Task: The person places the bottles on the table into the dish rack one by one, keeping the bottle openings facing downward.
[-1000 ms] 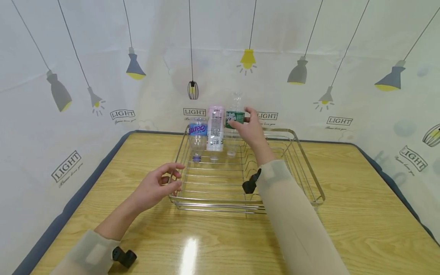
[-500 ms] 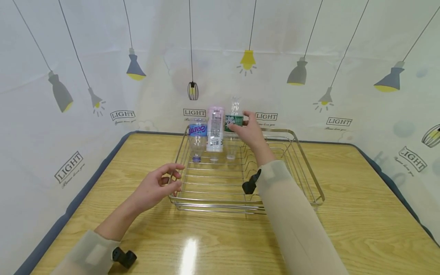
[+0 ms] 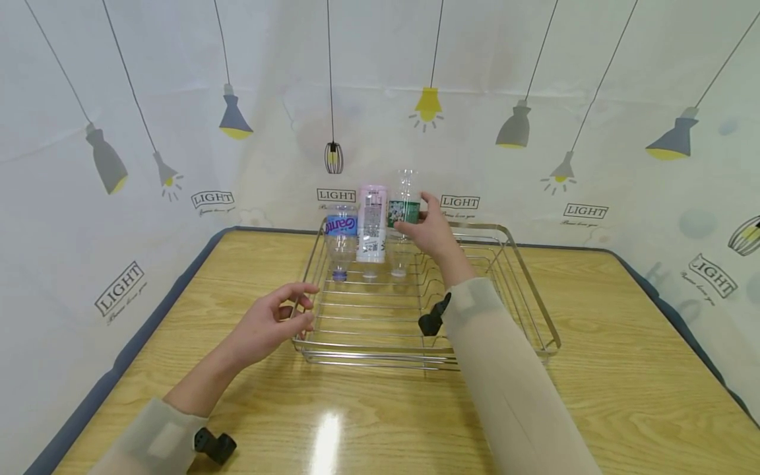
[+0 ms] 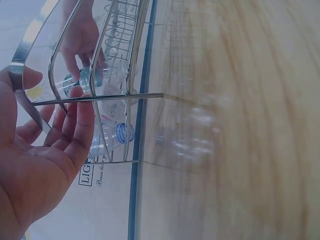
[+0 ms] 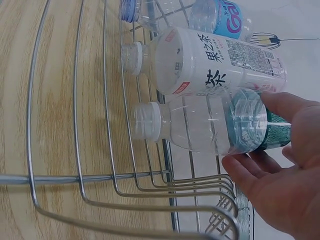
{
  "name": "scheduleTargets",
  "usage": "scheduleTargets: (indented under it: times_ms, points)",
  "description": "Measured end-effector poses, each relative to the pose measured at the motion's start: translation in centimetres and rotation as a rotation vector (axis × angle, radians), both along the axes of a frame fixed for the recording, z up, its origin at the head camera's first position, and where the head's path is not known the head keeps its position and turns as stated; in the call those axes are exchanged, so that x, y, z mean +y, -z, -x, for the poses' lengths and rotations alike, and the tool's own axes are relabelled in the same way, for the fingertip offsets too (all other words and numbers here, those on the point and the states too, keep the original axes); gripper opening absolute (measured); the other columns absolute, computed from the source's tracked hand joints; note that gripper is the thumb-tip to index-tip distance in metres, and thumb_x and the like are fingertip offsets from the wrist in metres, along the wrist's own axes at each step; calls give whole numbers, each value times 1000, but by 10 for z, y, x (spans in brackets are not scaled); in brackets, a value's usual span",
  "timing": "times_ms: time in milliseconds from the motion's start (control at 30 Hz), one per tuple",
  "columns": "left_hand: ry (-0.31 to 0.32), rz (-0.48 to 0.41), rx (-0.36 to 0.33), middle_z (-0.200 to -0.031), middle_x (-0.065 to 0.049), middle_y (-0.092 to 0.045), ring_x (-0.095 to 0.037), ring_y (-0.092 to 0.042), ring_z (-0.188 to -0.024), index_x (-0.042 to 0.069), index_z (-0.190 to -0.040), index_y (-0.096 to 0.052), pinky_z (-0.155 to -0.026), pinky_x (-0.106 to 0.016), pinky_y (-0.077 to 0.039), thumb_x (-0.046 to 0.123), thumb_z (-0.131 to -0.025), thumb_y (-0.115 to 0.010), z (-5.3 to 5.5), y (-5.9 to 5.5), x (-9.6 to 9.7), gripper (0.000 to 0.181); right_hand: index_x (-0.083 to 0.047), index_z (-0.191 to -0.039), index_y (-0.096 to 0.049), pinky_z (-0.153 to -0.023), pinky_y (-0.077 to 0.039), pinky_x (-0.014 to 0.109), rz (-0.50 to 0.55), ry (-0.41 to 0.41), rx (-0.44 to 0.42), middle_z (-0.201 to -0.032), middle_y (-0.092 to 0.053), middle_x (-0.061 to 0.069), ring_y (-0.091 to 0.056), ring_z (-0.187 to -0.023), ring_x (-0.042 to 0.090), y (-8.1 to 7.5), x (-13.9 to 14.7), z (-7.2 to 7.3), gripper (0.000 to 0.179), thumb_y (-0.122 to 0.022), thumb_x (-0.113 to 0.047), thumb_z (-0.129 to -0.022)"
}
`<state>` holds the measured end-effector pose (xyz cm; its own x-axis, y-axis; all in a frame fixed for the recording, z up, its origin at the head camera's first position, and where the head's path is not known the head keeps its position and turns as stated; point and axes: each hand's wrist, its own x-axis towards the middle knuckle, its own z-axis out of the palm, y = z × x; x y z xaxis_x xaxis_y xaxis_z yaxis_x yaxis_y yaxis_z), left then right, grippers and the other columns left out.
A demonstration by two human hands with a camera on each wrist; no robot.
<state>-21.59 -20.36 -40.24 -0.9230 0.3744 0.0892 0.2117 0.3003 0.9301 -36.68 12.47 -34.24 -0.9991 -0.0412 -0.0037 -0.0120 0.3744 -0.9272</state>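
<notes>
My right hand [image 3: 432,231] holds a clear plastic bottle [image 5: 195,122] by its green label, thumb on one side and fingers on the other. The bottle is upside down, its uncapped-looking white neck pointing down at the rack's wires. Beside it stands an inverted pink-and-white tea bottle [image 3: 372,224]. Left of that is another inverted clear bottle [image 3: 341,247] with a blue label and blue cap. All three are in the back left of a wire dish rack [image 3: 368,343]. My left hand [image 4: 50,155] curls its fingers loosely around the rack's left front rim.
The rack stands on a wood-grain table [image 3: 249,409]. Wavy wire dividers [image 3: 436,264] run down its middle. A white curtain [image 3: 380,86] printed with lamps hangs close behind the table. A black wrist camera [image 3: 215,445] sits at the left sleeve.
The green-labelled bottle has come down a little in my right hand, mostly in the first half second, its neck moving to the rack wires. My left hand stays in place.
</notes>
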Motion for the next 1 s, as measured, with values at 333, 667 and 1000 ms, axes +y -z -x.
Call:
scheduleTargets:
  times_ms: [333, 667, 1000]
  points:
    - [-7, -4, -7, -120, -17, -61, -21, -74, -97, 6, -152, -57, -81, -30, -65, 13, -107, -70, -1, -1, 0, 48, -26, -178, -10, -125, -48, 56, -49, 1, -36, -171, -42, 22, -56, -147, 39, 3, 0, 2, 100, -78, -26, -104]
    - [1, -16, 8, -120, -18, -62, -23, -74, -96, 4, -152, -57, -79, -30, -65, 13, -107, -70, -1, 1, 0, 48, -27, -178, -10, -126, -46, 55, -45, 11, -43, -173, -41, 20, -57, -147, 38, 2, -1, 0, 100, -77, -26, -105]
    - [4, -16, 12, -120, -19, -62, -21, -73, -96, 4, -152, -57, -79, -30, -65, 13, -107, -69, -1, 1, 0, 47, -27, -178, -10, -125, -47, 55, -26, 14, -29, -172, -42, 20, -57, -146, 38, 2, -1, 1, 99, -77, -27, -105]
